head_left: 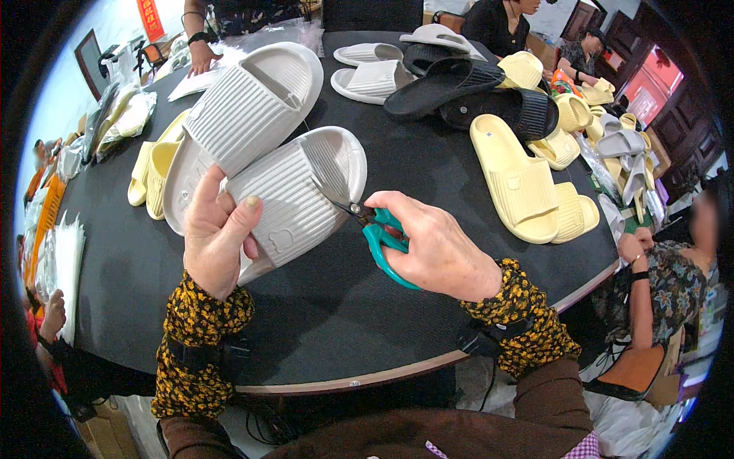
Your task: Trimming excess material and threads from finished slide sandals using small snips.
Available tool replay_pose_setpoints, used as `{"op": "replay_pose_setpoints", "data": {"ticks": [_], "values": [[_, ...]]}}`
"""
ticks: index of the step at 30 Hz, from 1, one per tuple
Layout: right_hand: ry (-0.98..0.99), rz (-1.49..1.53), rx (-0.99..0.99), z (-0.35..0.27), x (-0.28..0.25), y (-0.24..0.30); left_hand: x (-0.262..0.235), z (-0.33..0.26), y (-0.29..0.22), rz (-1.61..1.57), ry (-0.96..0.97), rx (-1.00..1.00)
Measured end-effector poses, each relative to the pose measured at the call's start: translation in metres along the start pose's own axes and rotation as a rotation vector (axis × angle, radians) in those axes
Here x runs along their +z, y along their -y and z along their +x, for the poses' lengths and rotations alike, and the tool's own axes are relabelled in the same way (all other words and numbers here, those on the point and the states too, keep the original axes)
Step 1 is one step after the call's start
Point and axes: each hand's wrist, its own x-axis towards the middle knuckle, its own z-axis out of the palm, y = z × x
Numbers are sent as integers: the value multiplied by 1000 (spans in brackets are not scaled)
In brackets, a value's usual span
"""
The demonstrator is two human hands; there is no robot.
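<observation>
a big round black table (344, 321) fills most of the view, and its edge curves along the bottom. on it, near the middle, lies a pair of big grey slippers (252, 107), one partly on top of the other. the lower grey slipper (294, 195) is tipped up off the table, with its ribbed strap facing the person. to the right lie yellow slippers (524, 183), one beside the other, near the table edge. farther back sit black slippers (466, 88) and white slippers (375, 73), and a heap of more yellow and grey ones is at the far right. a pale yellow slipper (149, 164) peeks out from under the grey pair on the left. the left hand (218, 233) holds the lower grey slipper at its near end, fingers curled under it and the thumb pressed on top of the strap. the right hand (436, 249) is closed around small scissors with teal handles (378, 237). the little metal tips touch the edge of the grey strap. other people sit around the table, and one hand (200, 55) rests on it at the far side.
</observation>
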Motion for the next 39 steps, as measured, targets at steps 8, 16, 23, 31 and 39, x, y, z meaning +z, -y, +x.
{"op": "replay_pose_setpoints", "data": {"ticks": [8,16,23,31,39], "values": [[9,16,-30,1,2,-9,-3,-2,0,100,50,-43],[10,70,62,2,-3,-2,-6,-5,7,116,50,-28],[10,21,110,1,-1,-3,-4,-4,2,155,123,-26],[11,17,99,2,0,-5,-2,-5,1,163,132,-27],[7,8,51,1,-2,-7,-4,-5,2,167,169,-14]]}}
